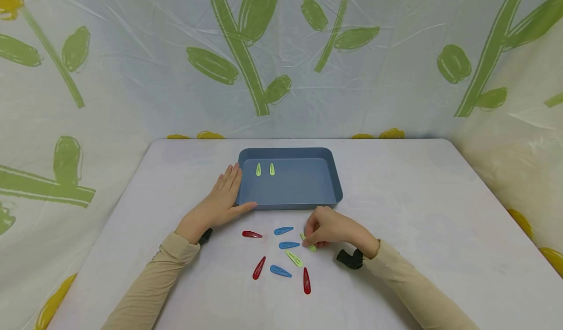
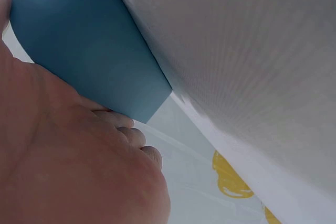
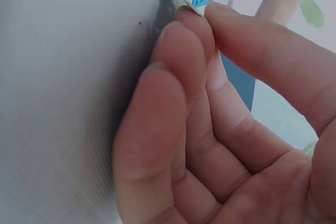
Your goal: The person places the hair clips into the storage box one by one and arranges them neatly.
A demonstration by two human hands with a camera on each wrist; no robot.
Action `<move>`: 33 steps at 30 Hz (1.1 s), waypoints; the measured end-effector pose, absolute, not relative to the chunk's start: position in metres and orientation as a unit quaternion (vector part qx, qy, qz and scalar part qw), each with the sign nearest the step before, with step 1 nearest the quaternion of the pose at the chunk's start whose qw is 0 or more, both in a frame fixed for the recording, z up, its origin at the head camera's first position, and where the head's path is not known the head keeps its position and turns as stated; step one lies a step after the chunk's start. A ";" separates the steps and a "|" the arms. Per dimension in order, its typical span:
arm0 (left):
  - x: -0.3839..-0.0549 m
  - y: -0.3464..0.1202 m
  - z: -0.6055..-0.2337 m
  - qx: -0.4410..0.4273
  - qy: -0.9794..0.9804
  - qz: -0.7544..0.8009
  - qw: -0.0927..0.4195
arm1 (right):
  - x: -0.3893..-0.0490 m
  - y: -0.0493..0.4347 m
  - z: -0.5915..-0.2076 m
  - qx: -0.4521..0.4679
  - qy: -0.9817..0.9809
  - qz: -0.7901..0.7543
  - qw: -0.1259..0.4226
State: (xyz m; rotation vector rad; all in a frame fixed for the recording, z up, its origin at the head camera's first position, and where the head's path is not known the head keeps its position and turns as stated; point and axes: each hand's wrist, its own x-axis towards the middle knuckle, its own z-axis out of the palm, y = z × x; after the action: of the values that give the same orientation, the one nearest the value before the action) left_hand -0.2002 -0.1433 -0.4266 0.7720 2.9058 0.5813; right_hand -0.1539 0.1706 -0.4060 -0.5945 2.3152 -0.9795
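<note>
My right hand [image 1: 331,226] pinches a yellow-green snap hair clip [image 1: 312,248] between thumb and index finger, low over the table. In the right wrist view only the thin edge of that clip shows between the fingertips [image 3: 220,9]. With fingers straight, my left hand [image 1: 221,200] rests along the left side of a shallow blue tray [image 1: 290,206], its thumb at the front left corner. Two yellow-green clips, one [image 1: 258,169] left of the other [image 1: 272,169], stand side by side in the tray's left part.
On the white table in front of the tray lie a yellow-green clip [image 1: 294,258], blue clips [image 1: 280,271] and red clips [image 1: 307,281], pointing various ways. A flower-patterned sheet [image 1: 387,90] hangs behind the table.
</note>
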 end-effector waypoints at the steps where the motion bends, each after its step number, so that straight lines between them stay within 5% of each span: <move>1: -0.200 -0.143 -0.426 0.252 0.948 0.191 0.041 | -0.154 0.171 -0.406 -0.222 0.860 -0.366 0.276; 33: -0.200 -0.144 -0.428 0.249 0.949 0.190 0.040 | -0.159 0.172 -0.405 -0.226 0.806 -0.464 0.290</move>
State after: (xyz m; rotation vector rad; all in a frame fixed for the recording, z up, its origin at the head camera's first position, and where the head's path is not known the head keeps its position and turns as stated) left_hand -0.2003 -0.1437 -0.4284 0.7637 2.9074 0.5834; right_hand -0.1586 0.1725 -0.4045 -0.6022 2.1502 -1.2386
